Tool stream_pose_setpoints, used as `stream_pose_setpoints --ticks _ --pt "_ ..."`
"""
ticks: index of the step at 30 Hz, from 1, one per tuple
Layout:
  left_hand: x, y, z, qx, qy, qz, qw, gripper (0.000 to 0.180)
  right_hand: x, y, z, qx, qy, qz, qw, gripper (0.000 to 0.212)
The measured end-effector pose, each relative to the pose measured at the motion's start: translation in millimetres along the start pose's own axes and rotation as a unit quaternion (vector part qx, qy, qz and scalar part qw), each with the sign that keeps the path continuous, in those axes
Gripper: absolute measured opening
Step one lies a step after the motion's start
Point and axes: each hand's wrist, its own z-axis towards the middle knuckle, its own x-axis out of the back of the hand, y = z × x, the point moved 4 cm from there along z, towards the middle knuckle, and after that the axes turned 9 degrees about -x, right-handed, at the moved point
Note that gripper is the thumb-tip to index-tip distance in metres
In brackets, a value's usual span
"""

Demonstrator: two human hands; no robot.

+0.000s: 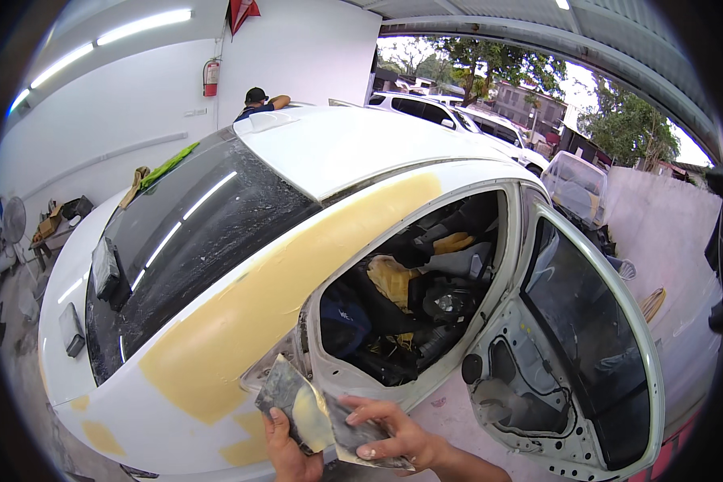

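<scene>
In the head view, the left hand and right hand are gripping dark sheets close together, the car's long yellow patch slanting up rightward beyond, nearer the left.

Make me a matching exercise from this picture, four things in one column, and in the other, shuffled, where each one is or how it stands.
Things:
1. fire extinguisher
2. green cloth
3. car door
4. yellow-smeared dark sheet

Places and states:
A. swung open
B. held in the left hand
C. up on the white wall
D. at the edge of the dark window

Pairs: 1-C; 2-D; 3-A; 4-B
</scene>
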Motion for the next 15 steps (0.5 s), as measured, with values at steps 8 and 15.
stream_pose_setpoints --ticks 8,15 --pt "27 115 1 -0.17 -0.01 -0.006 0.985 0.049 75 38 78 -0.046 0.018 -0.475 0.878 0.066" --pt "119 141 -24 -0.182 0.086 0.023 0.979 0.053 131 45 202 -0.011 0.147 -0.573 0.806 0.061"
